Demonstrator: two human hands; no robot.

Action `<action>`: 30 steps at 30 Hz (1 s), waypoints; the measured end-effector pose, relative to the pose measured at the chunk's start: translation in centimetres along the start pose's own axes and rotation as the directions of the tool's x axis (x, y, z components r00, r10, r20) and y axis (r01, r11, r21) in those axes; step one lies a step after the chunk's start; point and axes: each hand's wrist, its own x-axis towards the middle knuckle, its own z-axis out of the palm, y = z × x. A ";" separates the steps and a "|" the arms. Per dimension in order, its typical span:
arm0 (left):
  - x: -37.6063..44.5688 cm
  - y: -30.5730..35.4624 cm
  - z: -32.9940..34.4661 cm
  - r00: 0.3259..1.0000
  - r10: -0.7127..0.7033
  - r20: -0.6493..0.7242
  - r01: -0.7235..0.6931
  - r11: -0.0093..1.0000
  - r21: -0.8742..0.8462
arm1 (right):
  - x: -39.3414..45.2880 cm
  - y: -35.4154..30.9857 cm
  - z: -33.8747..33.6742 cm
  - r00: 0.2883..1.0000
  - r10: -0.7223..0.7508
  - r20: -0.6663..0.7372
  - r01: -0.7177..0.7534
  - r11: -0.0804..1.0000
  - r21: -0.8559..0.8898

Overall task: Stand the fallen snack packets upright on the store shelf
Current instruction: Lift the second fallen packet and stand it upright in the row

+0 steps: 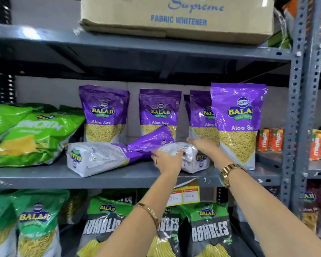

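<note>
Snack packets (102,157) lie fallen on the grey shelf (44,176) in front of four upright purple packets (105,113), the left hand (168,161) gripping one fallen packet (190,158) while the right hand (205,144), fingers extended flat, rests on it.

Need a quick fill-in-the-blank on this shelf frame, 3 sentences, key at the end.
1. The standing purple packets read Aloo ____.
2. The cardboard box on the top shelf reads Fabric ____.
3. The left hand grips a fallen packet lying on its ____.

Missing words: Sev; Whitener; side
</note>
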 end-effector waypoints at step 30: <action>9.3 -1.6 -5.4 0.900 0.340 0.274 -0.359 0.933 0.022 | 1.2 1.9 6.0 0.997 -0.068 0.047 0.019 0.741 0.671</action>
